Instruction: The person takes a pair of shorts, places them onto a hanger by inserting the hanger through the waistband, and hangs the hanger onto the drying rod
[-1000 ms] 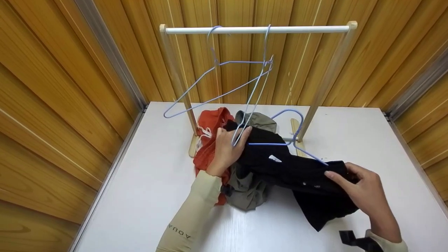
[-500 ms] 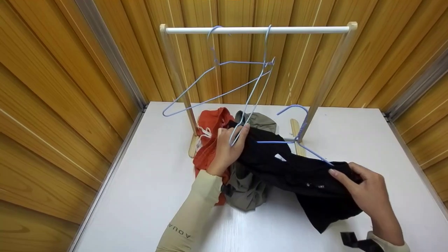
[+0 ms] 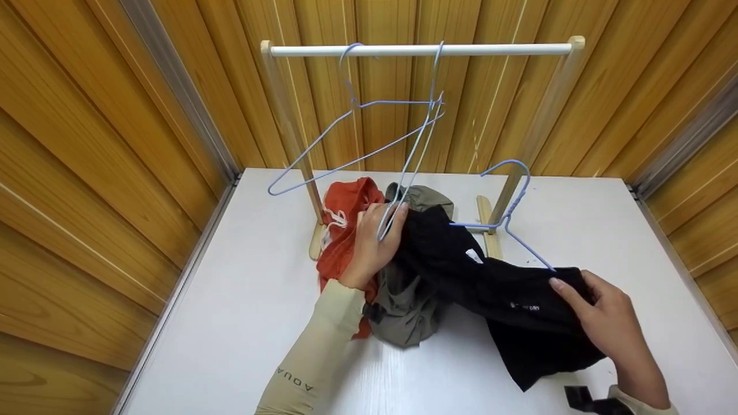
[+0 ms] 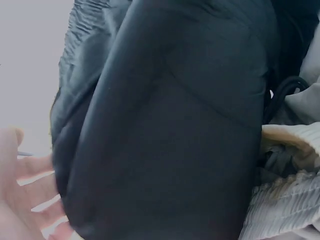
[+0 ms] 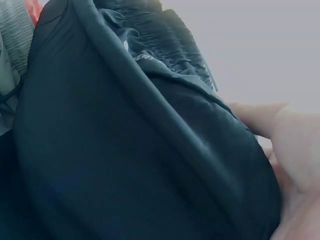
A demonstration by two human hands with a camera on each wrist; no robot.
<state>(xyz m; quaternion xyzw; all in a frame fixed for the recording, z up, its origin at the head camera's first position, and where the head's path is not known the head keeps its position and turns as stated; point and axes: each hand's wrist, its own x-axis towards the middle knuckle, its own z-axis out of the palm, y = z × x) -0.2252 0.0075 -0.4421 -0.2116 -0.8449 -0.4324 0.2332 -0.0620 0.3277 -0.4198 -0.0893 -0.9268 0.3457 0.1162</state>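
White table (image 3: 271, 300), black garment (image 3: 496, 291) between left grip (image 3: 375, 239) and right grip (image 3: 605, 311), each pinching one end.

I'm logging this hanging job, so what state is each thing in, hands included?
Black garment: held up in both hands, one part hanging down
Left hand: gripping its left part
Right hand: pinching its right end
Lower hanger: arms running into the black garment, hook free
Left upper hanger and right upper hanger: bare, hooked on the rail
Red garment: crumpled
Grey garment: crumpled
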